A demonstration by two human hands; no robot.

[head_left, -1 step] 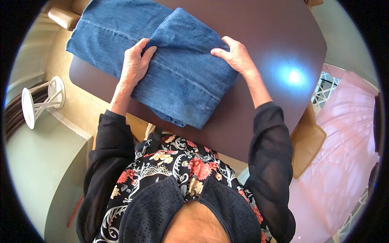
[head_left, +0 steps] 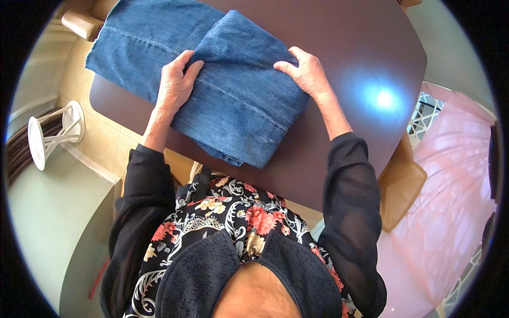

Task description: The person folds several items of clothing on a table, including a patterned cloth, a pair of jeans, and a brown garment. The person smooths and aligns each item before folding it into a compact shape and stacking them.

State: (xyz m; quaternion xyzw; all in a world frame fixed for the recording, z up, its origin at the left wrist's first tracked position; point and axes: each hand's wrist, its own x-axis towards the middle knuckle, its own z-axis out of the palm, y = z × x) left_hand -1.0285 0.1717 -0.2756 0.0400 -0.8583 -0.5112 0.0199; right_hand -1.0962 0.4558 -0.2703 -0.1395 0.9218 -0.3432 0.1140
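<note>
Blue jeans [head_left: 228, 111] lie partly folded on the dark brown table [head_left: 352, 47], with one leg stretching to the far left and a doubled-over part in the middle. My left hand [head_left: 177, 79] grips a raised fold of the denim, thumb on top and fingers partly hidden. At the right edge of the folded part, my right hand [head_left: 308, 73] pinches the cloth between thumb and fingers. A pale seam runs slantwise across the fabric between the two hands. The near end of the jeans hangs close to the table's front edge.
Tan chairs stand around the table, one at the right [head_left: 404, 185] and one at the far left [head_left: 82, 25]. A white round stand [head_left: 55, 135] is on the left. Pink sheer fabric [head_left: 450, 201] spreads out on the right. A bright light reflects off the tabletop.
</note>
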